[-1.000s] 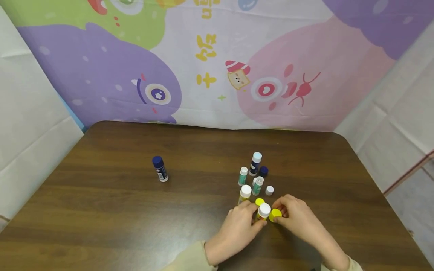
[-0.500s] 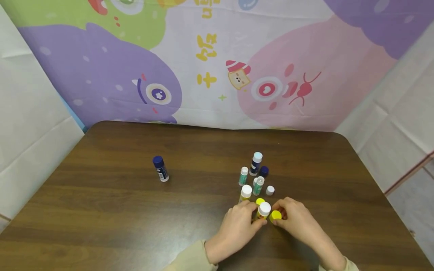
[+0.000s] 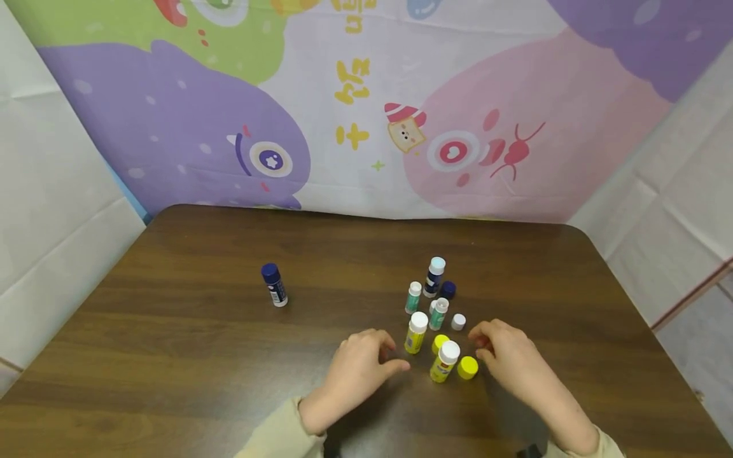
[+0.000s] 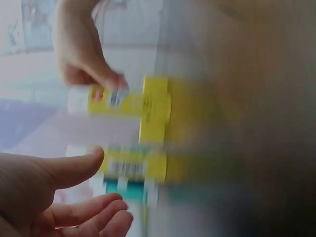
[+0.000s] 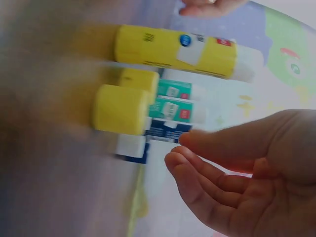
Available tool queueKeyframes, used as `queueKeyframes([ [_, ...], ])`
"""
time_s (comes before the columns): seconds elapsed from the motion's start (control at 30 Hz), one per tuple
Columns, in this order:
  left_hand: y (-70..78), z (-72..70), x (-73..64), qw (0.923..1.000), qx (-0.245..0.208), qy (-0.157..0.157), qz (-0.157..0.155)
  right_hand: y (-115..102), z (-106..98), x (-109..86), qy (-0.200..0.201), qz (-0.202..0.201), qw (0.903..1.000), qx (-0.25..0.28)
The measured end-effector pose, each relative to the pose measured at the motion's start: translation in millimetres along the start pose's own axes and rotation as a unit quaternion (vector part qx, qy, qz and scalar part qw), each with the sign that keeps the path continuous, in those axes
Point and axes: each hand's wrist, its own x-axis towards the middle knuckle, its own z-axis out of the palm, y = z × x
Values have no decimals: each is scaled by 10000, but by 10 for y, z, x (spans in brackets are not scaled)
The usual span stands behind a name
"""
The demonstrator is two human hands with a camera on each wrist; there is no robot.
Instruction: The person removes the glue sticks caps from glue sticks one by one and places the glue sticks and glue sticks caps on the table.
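A yellow glue stick (image 3: 443,362) with a white top stands upright between the hands, and its yellow cap (image 3: 467,367) sits just to its right. Behind it is a second yellow glue stick (image 3: 415,333), with another yellow cap (image 3: 440,344) beside that. My left hand (image 3: 361,366) is left of both sticks, thumb and fingers spread apart and holding nothing. On the other side my right hand (image 3: 509,353) hovers by the nearer cap, fingers loosely bent around nothing. In the right wrist view, bare space lies between its thumb and fingers (image 5: 190,190).
Two small green glue sticks (image 3: 413,298) and an uncapped navy glue stick (image 3: 434,277) stand behind the yellow ones. A navy cap (image 3: 448,290) and white caps (image 3: 458,322) lie among them. A capped navy glue stick (image 3: 275,285) stands apart on the left of the wooden table (image 3: 189,356).
My left hand has let go of the nearer yellow glue stick and drawn back left. My right hand has released the yellow cap and lifted slightly away to the right.
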Motion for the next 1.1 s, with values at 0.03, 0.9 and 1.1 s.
queueKeyframes([
  [0.03,-52,-56,-4,9999,16,139,-76,-23,-28,21,114,-112,9999,-52],
  [0.9,-1195,-951,31,9627,379,1662,-2102,-1854,241,1016,-318,-1277,9905,404],
  [1.1,-1274,-919,70,9638,-53,1623,-2113,-2051,552,1236,-287,-1295,9905,361],
])
